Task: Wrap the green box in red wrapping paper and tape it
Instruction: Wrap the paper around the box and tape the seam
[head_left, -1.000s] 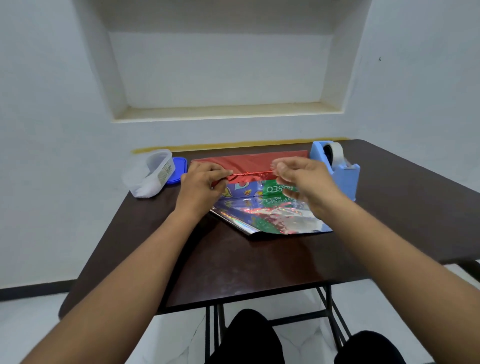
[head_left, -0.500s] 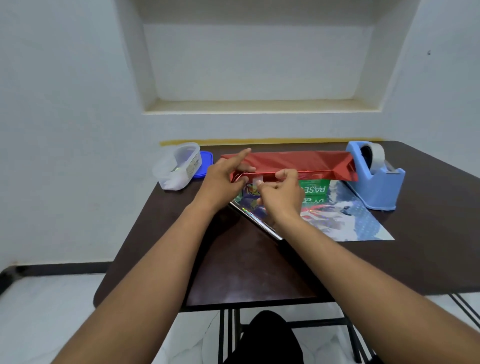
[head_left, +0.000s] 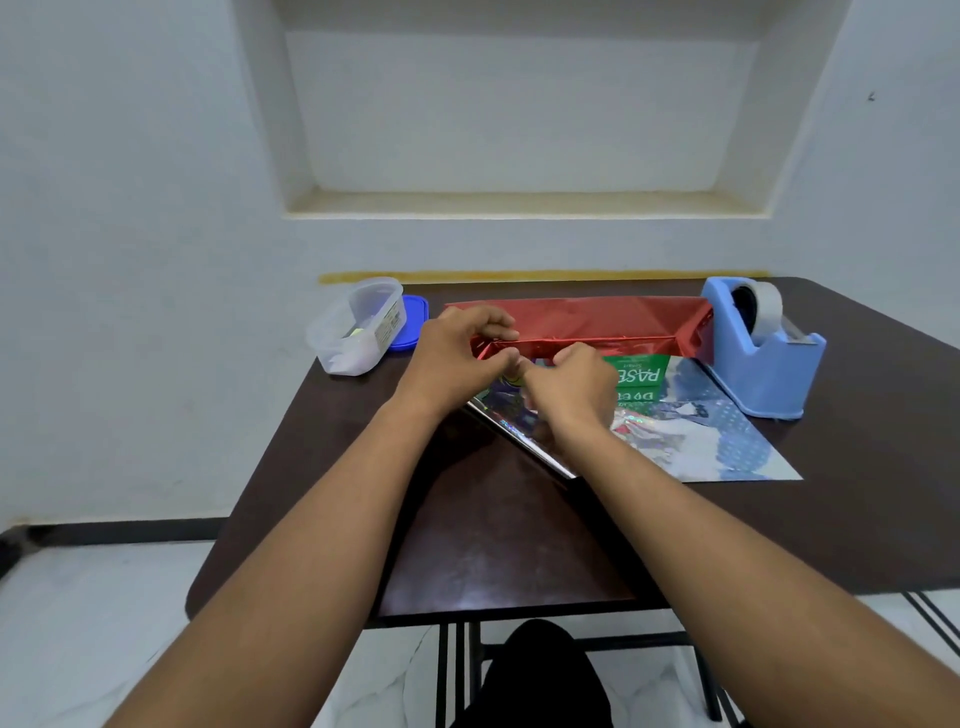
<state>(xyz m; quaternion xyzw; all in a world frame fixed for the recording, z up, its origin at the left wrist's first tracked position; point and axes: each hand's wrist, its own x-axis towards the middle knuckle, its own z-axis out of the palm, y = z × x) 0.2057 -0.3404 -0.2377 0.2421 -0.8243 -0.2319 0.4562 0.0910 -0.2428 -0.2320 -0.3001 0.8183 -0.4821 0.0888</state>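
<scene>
- Nearest me, two bare forearms reached out over the dark brown table (head_left: 519, 545), meeting at the box's left end.
- The shiny silver underside of the wrapping sheet (head_left: 717, 447) lay flat on the table toward the person, not yet brought up.
- The right hand (head_left: 569, 387) had its fingers curled in a pinch at the red flap's near edge; whether a piece of tape sat under them I could not tell.
- The left hand (head_left: 457, 351) gripped the flap's left corner, thumb and fingers closed on the foil.
- The long green printed cardboard box (head_left: 636, 374) lay on the sheet, its long axis running left to right, only part of its top showing to the right of the hands.
- The glossy red wrapping paper (head_left: 597, 319) was folded over the box's far side, its edge along the box's length. Most of that seam stretched away to the right, so the right hand seemed the nearer one to work along it.
- The light blue plastic tape dispenser (head_left: 763, 358) stood at the box's right end, nearer the right hand.
- Far left sat a clear plastic tub (head_left: 358, 327) against a blue lid (head_left: 413, 325).
</scene>
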